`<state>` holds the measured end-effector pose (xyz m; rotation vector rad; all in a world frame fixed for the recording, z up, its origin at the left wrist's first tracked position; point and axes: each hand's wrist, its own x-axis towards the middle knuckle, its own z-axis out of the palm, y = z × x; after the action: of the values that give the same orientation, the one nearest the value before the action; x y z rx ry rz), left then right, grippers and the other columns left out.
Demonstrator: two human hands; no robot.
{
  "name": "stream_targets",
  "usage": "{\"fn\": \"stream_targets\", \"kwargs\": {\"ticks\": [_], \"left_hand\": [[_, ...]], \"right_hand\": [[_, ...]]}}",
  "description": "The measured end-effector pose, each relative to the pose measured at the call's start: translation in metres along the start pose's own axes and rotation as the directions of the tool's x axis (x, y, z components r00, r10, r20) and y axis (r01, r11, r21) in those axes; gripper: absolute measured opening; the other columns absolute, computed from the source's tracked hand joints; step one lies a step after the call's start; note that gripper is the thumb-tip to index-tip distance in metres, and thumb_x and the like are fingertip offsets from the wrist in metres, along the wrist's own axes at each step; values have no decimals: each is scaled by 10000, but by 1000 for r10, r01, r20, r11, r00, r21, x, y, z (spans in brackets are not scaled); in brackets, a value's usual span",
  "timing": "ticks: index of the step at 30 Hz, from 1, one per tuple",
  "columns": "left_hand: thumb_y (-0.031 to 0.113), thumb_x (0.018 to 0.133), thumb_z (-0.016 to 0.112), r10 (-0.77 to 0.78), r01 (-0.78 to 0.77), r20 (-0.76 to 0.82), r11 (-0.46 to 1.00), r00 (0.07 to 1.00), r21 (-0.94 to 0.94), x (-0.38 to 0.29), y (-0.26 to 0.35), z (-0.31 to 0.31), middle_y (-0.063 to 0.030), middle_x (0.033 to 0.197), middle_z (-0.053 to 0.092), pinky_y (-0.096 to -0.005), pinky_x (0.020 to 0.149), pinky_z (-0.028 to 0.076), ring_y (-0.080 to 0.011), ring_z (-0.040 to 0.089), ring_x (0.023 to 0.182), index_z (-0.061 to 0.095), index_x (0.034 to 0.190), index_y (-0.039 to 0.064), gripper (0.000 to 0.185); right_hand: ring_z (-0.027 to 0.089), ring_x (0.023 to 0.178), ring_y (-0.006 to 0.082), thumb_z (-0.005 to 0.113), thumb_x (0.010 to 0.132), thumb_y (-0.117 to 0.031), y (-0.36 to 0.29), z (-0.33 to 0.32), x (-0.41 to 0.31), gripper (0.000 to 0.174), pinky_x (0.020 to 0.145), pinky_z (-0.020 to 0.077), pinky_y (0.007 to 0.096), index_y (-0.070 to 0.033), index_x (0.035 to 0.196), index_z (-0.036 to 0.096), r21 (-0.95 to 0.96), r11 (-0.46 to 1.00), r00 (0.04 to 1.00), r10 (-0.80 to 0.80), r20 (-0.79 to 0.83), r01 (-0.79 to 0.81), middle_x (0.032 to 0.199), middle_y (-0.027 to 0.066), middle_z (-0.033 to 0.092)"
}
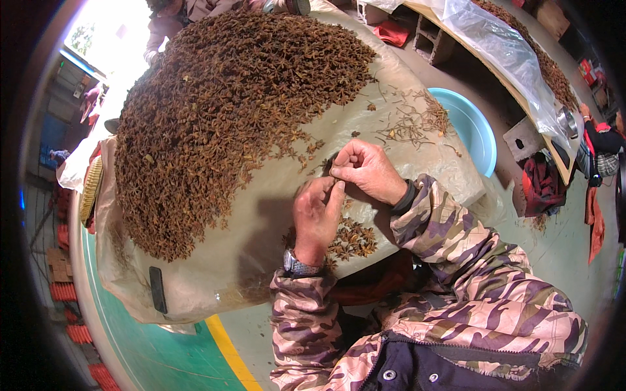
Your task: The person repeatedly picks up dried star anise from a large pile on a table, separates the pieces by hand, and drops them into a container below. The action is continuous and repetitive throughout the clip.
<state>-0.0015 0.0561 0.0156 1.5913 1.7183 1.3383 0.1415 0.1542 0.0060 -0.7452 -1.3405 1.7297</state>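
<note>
My left hand (318, 210), a watch on its wrist, and my right hand (374, 171) meet fingertip to fingertip over a plastic-covered table (274, 195). Between the pinched fingers shows a bit of a small dark piece, apparently star anise; the fingers hide most of it. Just below my hands, near the table edge, lies a small heap of star anise pods (354, 239). A far larger mound of star anise (234, 93) spreads beyond my left hand. Thin loose stems (408, 124) are scattered past my right hand.
A light-blue basin (472, 129) stands beyond the table's right edge. On the plastic at left lies a flat black object (158, 290); a bristle brush (92, 190) is by the left edge. Another person (195, 12) sits across the mound. A second table (494, 54) stands at right.
</note>
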Motion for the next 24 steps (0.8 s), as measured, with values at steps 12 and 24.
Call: {"fn": "stream_targets", "kwargs": {"ticks": [12,24], "left_hand": [[216,905,787,-295,257,160,941,942,220,1,4,-17,-175,825,650,-492,769,488,-377,633,840,618,785,34,276],[77,906,738,174,-125,-76,893,982,432,22,-33,-12,-165,1028,700,-477,883,535,-383,660,989,760,1054,48,153]], "right_hand": [[607,776,49,761,933,-34,-15,-10,-1,90,685,522,260,-29,972,680,-377,907,963,-245,-109,188,814,-8,673],[711,872,168,696,968,-60,-17,-17,0,289,787,581,318,5,1250,719,-522,838,961,-252,-114,158,1013,123,768]]}}
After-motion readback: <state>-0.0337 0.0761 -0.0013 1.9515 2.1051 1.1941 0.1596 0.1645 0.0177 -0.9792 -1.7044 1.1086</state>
